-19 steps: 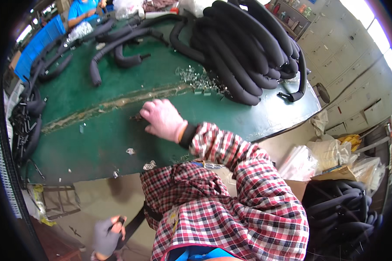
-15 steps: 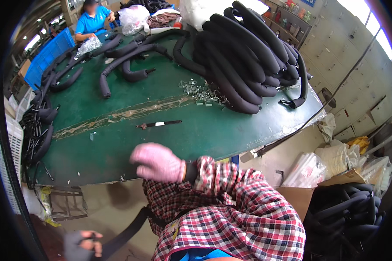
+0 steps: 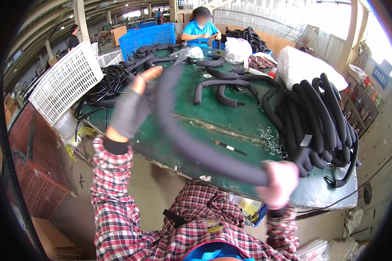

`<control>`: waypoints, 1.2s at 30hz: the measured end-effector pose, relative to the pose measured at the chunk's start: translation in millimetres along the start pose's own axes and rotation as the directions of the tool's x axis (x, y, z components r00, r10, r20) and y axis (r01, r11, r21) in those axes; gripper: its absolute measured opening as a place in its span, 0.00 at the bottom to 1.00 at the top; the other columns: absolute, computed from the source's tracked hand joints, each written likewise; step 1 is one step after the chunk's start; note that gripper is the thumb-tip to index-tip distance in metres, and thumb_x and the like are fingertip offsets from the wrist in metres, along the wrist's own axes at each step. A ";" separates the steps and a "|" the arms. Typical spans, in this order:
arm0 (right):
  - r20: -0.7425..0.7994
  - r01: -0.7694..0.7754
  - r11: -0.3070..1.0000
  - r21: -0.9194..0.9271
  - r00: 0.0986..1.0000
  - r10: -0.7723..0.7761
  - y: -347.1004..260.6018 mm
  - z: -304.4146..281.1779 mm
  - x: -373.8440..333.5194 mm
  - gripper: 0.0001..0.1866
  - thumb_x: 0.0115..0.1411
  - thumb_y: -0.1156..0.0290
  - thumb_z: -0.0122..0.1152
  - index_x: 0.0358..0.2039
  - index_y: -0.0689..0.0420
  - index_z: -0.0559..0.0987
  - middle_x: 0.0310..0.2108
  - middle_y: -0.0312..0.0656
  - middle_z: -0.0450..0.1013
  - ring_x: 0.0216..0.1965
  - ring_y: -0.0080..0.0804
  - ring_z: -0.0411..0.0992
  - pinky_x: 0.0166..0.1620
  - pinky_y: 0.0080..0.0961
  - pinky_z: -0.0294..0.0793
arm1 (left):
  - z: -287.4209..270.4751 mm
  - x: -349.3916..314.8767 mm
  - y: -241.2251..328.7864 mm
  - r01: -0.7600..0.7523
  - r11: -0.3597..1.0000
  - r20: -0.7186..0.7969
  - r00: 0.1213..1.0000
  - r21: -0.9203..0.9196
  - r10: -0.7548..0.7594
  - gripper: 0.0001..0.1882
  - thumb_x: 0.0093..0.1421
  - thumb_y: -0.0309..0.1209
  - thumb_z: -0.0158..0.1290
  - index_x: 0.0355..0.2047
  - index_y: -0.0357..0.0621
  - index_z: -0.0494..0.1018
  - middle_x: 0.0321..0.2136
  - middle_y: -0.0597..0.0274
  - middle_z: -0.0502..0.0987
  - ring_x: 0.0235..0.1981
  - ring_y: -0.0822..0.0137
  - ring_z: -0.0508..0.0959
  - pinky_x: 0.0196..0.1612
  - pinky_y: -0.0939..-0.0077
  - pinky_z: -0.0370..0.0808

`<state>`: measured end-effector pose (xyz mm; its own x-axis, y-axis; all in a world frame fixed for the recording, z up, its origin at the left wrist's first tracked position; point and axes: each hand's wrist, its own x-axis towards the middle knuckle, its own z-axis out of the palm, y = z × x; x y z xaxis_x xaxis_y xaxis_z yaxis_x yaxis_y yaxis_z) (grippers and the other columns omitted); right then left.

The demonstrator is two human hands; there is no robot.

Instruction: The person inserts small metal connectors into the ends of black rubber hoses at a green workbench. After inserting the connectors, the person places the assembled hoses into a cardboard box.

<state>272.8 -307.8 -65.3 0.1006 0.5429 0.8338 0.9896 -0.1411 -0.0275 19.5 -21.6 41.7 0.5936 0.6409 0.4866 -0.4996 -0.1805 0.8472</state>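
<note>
Over the worktop's (image 3: 183,98) near edge: one dark foam tube (image 3: 196,150), lifted, its right end clenched in the right hand (image 3: 279,182), left hand (image 3: 133,108) spread open beside it, contact unclear; tube pile (image 3: 318,117) lying toward the right edge, finished count indiscernible.

"What's blocking the right hand (image 3: 278,183)?"

"The pile (image 3: 315,124) is standing just beyond it, and small bits (image 3: 272,141) are littering the pile's left edge."

"And what's filling the middle?"

"The tube (image 3: 186,142) is arching across the front; beyond, bare table (image 3: 245,115) is stretching to loose tubes (image 3: 231,81), and a thin strip (image 3: 230,147) is lying there."
</note>
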 end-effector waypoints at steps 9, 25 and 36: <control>0.068 -0.514 0.858 -0.006 0.855 0.513 217.9 -98.5 93.7 0.28 0.55 0.73 0.63 0.58 0.62 0.73 0.46 0.49 0.78 0.47 0.35 0.76 0.56 0.31 0.72 | -39.7 -13.2 -162.6 0.505 0.788 0.105 0.816 0.352 -0.569 0.15 0.68 0.32 0.51 0.52 0.40 0.76 0.38 0.62 0.79 0.37 0.72 0.80 0.44 0.75 0.78; -0.005 -0.066 0.572 -0.818 0.994 0.107 264.0 -20.7 52.3 0.26 0.71 0.54 0.51 0.63 0.55 0.70 0.61 0.48 0.69 0.60 0.49 0.68 0.60 0.41 0.68 | -103.4 195.2 -376.1 0.145 0.317 -0.187 0.977 0.937 0.104 0.33 0.57 0.39 0.62 0.62 0.50 0.66 0.51 0.54 0.75 0.47 0.56 0.78 0.49 0.62 0.76; -0.209 -0.110 0.526 -0.843 0.969 -0.133 218.6 -14.3 44.5 0.23 0.70 0.55 0.54 0.56 0.59 0.74 0.59 0.49 0.69 0.59 0.49 0.70 0.56 0.43 0.74 | -96.1 240.4 -330.0 0.473 0.782 -0.299 0.877 0.406 -0.376 0.27 0.53 0.27 0.58 0.55 0.36 0.68 0.29 0.62 0.74 0.26 0.71 0.76 0.32 0.74 0.74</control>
<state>492.1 -326.4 -26.3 -0.0552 0.3714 0.9268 0.4227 -0.8322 0.3587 266.4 263.8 -141.4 0.5201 0.8529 0.0449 0.1465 -0.1409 0.9791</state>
